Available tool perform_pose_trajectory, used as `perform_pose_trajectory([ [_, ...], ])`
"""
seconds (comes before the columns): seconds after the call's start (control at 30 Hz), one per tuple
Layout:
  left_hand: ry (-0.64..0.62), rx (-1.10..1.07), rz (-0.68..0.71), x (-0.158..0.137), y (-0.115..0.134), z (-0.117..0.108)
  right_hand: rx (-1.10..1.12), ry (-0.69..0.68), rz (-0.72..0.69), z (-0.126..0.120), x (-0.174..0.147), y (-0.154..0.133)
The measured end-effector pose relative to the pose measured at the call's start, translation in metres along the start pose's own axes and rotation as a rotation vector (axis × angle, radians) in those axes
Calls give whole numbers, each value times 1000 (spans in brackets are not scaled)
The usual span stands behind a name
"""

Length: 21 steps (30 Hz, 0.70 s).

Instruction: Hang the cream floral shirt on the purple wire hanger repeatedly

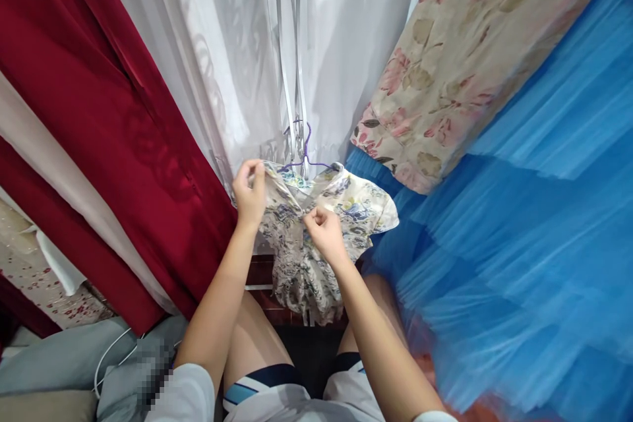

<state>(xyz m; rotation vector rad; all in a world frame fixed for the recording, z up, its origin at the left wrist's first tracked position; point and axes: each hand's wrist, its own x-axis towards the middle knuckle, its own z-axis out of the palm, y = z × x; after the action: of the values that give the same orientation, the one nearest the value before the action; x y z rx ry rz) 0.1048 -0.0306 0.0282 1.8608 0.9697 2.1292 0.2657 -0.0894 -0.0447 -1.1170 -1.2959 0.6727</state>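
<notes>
A floral blouse (356, 204), cream with blue and yellow print, hangs in front of me on a purple wire hanger (307, 145). My left hand (250, 192) is closed on the blouse's shoulder edge at the left, thumb and fingers pinching the cloth. At the front of the neckline my right hand (324, 229) is curled, its fingertips pinching the fabric near the middle. The blouse's right shoulder and short sleeve spread out beyond my right hand. Its gathered lower part hangs between my knees. White straps (289, 72) run down to the hanger's hook.
White sheer curtains (341, 39) hang behind the blouse. Dark red drapes (148, 165) are at the left. A floral cloth (420, 86) and layered blue tulle (504, 257) fill the right side. Grey cushions (59, 356) lie at the lower left.
</notes>
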Motion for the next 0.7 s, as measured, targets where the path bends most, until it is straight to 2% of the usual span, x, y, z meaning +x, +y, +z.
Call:
perform_pose_trajectory([
  [0.1, 124, -16, -150, 17, -46, -23, 50, -69, 65, -4, -23, 5],
  [0.17, 183, -18, -351, 17, -79, -37, 78, -117, 98, -4, -36, 6],
  [0.27, 226, -33, -610, -4, -114, -48, 102, -171, 124, -2, -48, 6],
  [0.33, 181, -52, -690, -30, -122, -46, 118, -190, 125, -1, -53, 9],
  [0.4, 86, -103, -770, -58, -121, -38, 141, -182, 129, -3, -56, 15],
  [0.5, -89, -222, -849, -93, -105, -22, 143, -151, 154, -15, -59, 32],
  [0.6, -252, -365, -866, -115, -74, -7, 54, -203, 179, -35, -60, 49],
  [0.7, -493, -591, -827, -125, -33, 6, -115, -305, 190, -57, -61, 56],
])
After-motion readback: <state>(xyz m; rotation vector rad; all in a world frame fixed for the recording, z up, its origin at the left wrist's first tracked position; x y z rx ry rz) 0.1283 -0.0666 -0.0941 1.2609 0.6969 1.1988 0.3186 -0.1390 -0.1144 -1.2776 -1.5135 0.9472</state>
